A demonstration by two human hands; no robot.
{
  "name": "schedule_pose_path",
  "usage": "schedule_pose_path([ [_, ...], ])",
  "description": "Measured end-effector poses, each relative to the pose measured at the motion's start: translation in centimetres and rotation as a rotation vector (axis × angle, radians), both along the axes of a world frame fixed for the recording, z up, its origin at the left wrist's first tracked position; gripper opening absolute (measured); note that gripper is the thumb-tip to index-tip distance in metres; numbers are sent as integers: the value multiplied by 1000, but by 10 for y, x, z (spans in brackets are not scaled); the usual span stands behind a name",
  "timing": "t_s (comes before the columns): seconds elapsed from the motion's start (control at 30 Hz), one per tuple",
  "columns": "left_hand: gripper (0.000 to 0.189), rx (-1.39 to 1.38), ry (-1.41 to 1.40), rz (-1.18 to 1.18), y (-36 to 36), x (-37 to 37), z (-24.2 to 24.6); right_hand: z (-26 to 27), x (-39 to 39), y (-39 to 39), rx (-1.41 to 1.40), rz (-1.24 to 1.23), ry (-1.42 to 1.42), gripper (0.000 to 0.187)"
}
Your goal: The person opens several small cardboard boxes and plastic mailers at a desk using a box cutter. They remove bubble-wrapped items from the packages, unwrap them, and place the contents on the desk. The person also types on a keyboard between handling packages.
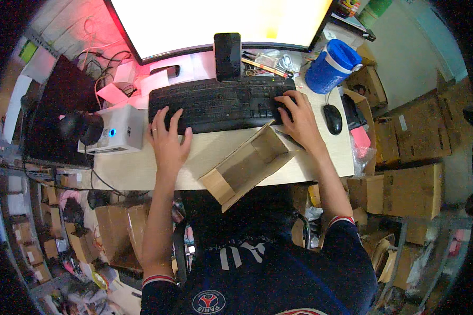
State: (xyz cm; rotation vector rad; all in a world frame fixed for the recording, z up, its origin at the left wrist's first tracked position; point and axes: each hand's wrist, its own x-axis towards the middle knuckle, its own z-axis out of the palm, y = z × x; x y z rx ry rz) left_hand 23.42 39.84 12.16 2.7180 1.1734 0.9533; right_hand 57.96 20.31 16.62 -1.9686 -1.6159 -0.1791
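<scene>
A black keyboard [220, 103] lies across the desk below a lit monitor [220, 23]. My left hand [168, 138] rests at its left end, fingers spread over the keys, a ring on one finger. At the right end, my right hand [299, 120] has its fingertips on the keys, with nothing visible in its grasp. An open cardboard box [248, 167] lies at a slant between my arms, its lower corner jutting past the desk's front edge. The box's upper end is beside my right hand. A dark-screened smartphone [227, 57] stands upright behind the keyboard.
Right of the keyboard are a black mouse [332, 119] and a blue jug [332, 67]. A white label printer or similar device [122, 132] with a blue light stands at left. Cables [106, 61] tangle behind it. Cardboard cartons [412, 191] are stacked at right.
</scene>
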Motion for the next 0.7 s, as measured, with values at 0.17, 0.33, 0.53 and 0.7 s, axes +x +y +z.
schedule_pose_path([
  [0.17, 58, -2, 0, 0, -1, 0, 1, 1, -2, 4, -41, -26, -37, 29],
  [0.33, 58, -16, 0, -2, -2, 0, 2, 4, -11, 11, -14, 89, -37, 31],
  [0.53, 58, 0, -45, 26, 5, 0, 2, -5, -27, 17, 10, 236, -56, 35],
  [0.7, 55, -2, -121, 72, 24, 6, 2, -6, -34, 15, 22, 229, -12, 36],
])
